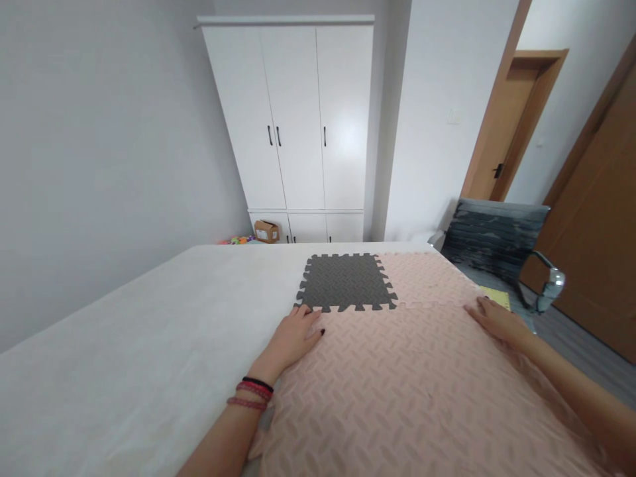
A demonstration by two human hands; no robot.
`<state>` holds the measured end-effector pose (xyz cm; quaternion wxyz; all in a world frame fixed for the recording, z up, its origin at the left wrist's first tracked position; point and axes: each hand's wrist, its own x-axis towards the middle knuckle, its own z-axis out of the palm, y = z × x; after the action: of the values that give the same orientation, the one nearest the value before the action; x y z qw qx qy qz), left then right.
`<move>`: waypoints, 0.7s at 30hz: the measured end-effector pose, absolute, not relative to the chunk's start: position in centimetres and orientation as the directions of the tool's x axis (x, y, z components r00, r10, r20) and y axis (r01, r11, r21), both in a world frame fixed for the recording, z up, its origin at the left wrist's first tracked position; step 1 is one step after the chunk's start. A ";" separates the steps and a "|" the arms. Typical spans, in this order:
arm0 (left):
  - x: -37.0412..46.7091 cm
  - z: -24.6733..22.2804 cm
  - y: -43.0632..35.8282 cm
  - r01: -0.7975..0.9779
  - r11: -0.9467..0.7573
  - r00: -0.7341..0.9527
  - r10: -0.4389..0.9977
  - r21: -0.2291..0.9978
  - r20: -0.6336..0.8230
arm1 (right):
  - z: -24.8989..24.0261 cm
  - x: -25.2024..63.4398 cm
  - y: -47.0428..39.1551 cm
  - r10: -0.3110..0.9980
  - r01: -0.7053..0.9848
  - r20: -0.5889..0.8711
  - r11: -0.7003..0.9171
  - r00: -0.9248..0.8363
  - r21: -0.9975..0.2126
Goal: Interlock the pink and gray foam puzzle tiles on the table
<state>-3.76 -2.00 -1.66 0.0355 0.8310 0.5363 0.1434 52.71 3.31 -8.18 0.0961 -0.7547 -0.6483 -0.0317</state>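
A large pink foam mat [397, 384] with a raised diamond-plate pattern fills the near right. Beyond its far left edge lies a dark grey interlocking foam tile [345, 281], with a second pink foam tile [424, 278] to the right of the grey one. My left hand [294, 336] rests on the mat's left far corner, fingertips by the grey tile's near edge, thumb apart on the pink surface. On the mat's right edge lies my right hand [501, 323], fingers stretched out flat. Neither hand visibly grasps anything; the undersides of both are hidden.
The mats lie on a white-covered surface [163, 344]. A dark office chair [497, 238] stands at the right, near a yellow item [497, 296]. Behind are a white wardrobe [298, 119], a cardboard box [267, 230] and small colourful objects [241, 240]. A wooden door [507, 126] is farther right.
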 end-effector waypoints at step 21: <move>-5.1 -1.8 -1.3 0.835 -0.466 0.418 0.883 0.294 0.213 | -9.3 57.3 -13.6 0.971 0.973 0.230 -0.017 0.071 -0.230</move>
<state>-5.08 -1.33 -1.84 0.0713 0.8390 0.5118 0.1703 57.33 -13.58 -9.32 0.1650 -0.7131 -0.6814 -0.0038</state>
